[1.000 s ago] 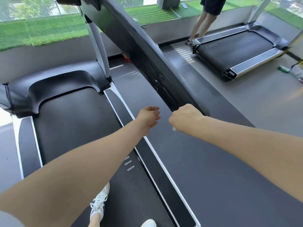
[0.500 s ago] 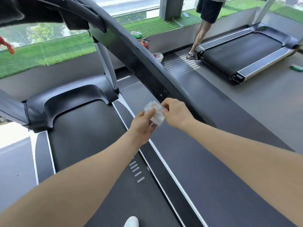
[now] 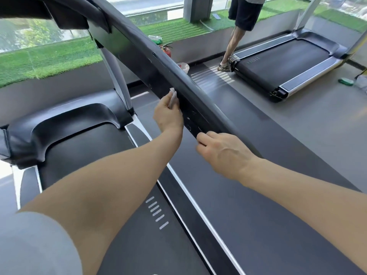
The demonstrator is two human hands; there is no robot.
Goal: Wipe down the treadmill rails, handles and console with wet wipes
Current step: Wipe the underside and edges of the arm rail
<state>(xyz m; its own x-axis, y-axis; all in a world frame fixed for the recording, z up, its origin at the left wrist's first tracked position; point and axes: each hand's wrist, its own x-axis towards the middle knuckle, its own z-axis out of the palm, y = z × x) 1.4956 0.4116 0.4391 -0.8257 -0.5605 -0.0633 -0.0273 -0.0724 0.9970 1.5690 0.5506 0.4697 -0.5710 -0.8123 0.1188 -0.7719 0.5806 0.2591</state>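
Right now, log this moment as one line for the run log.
step: wiping rail | left hand: holds wipe against rail | right hand: fingers on rail, no wipe | console: not yet wiped

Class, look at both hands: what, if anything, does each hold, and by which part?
The left hand pinches a wet wipe by its lower part, pressing it to the handrail. The right hand holds nothing visible; its fingertips touch the rail's underside.
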